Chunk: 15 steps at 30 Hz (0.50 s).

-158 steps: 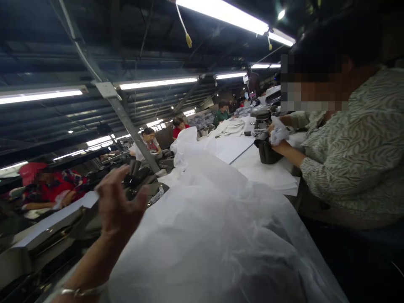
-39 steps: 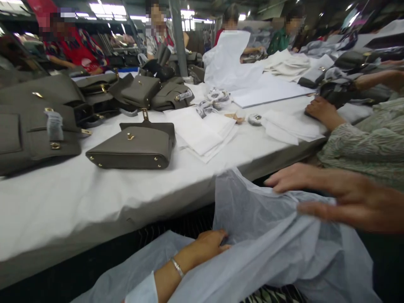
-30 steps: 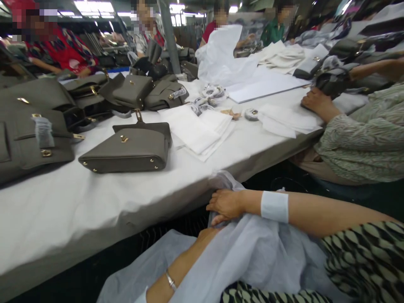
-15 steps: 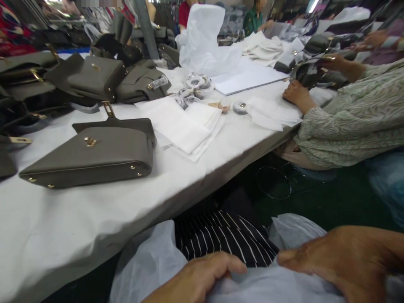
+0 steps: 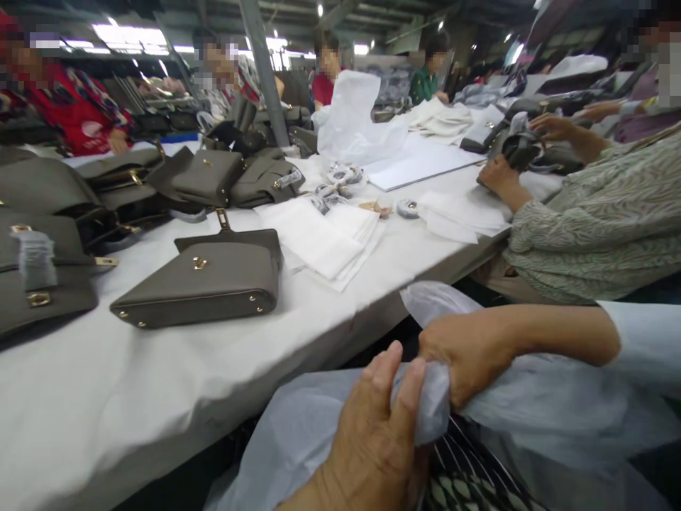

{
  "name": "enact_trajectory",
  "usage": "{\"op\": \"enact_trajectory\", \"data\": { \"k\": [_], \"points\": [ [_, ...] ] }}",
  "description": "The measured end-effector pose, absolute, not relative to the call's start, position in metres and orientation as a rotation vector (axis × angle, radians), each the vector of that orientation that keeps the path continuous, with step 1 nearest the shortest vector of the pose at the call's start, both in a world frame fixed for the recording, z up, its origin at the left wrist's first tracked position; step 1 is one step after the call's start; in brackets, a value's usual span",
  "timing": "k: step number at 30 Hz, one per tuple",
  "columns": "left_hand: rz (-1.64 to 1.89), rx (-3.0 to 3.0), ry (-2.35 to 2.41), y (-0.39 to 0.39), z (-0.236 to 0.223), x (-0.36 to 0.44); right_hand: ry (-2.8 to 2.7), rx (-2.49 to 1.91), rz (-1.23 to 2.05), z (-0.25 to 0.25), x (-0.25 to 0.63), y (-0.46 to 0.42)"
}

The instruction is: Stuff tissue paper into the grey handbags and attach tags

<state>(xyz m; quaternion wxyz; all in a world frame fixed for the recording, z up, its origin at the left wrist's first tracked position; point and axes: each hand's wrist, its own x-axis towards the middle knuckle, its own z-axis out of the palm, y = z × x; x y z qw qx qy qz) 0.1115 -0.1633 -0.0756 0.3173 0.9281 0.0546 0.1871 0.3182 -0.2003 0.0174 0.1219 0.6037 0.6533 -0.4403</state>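
Over my lap, a thin translucent whitish plastic sheet or bag (image 5: 298,419) lies gathered in folds. My right hand (image 5: 471,351) is closed in a fist around a bunch of it. Just left of that, my left hand (image 5: 375,426) curls against the same bunched plastic, its fingers bent and its thumb hidden. Both hands are in front of the table edge, close together. A grey-brown handbag (image 5: 207,287) lies on the table beyond them, flap open, with a gold turn lock and metal feet showing.
White cloth covers the table (image 5: 175,376). More grey-brown handbags (image 5: 196,177) are piled at the left. Folded white sheets (image 5: 324,245), wrapped coils (image 5: 340,174) and a white board (image 5: 420,163) lie mid-table. At right, a co-worker's hands (image 5: 503,177) handle a bag; other people stand behind.
My hands have risen and come together, and the plastic is now bunched between them. The camera has tilted up and turned left, bringing more handbags and people into view.
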Motion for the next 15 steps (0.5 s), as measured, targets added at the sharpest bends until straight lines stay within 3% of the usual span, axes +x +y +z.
{"op": "enact_trajectory", "data": {
  "k": [3, 8, 11, 15],
  "points": [
    [0.508, 2.463, 0.016, -0.179, -0.101, 0.112, 1.511, 1.542, -1.807, -0.007, 0.332, -0.203],
    [0.671, 2.446, -0.060, -0.189, -0.125, 0.108, 1.290, 1.336, -2.067, -0.037, 0.331, -0.196],
    [0.691, 2.291, -0.097, -0.188, -0.136, 0.113, 1.446, 1.239, -1.825, -0.028, 0.314, -0.180],
    [0.692, 1.944, -0.126, -0.170, -0.136, 0.118, 1.907, 1.087, -0.985, 0.015, 0.280, -0.159]
  ]
}}
